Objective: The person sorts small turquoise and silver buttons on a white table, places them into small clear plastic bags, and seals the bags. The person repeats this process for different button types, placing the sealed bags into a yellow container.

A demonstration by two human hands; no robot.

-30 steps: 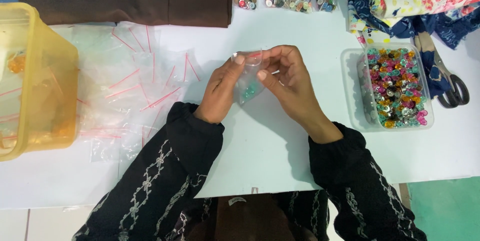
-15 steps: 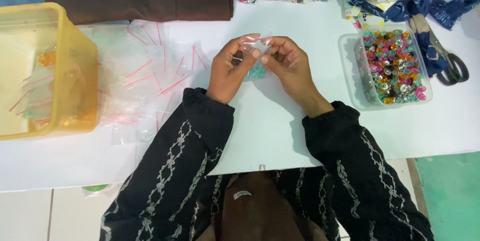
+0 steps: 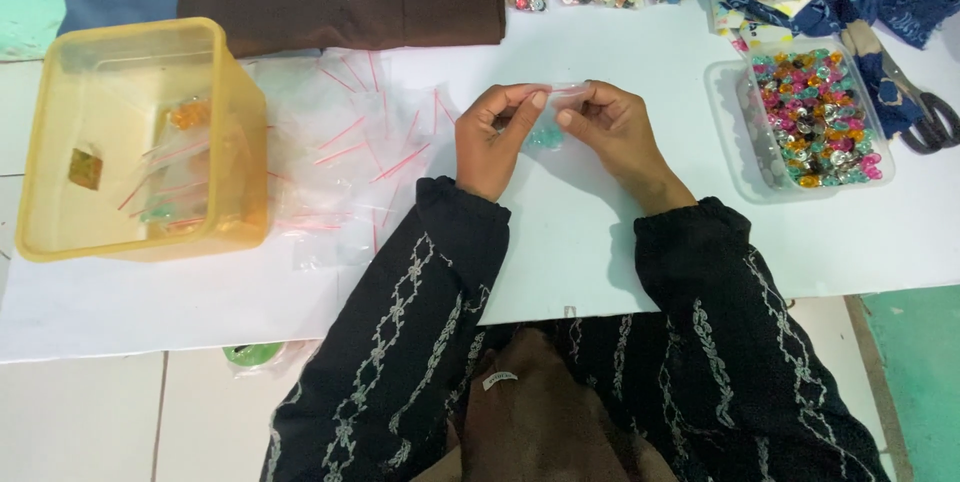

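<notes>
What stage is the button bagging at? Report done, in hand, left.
Done: a few filled bags lie in the yellow tub.
In hand: left hand and right hand pinch the top of a small bag holding teal pieces.
Left: a tray full of coloured buttons and a spread of empty bags suggest most remains.

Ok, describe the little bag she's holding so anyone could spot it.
On the white table, between the yellow tub and the clear tray of colourful buttons, both hands pinch one small clear bag. Unlike the empty bags lying flat nearby, it holds teal pieces.
</notes>
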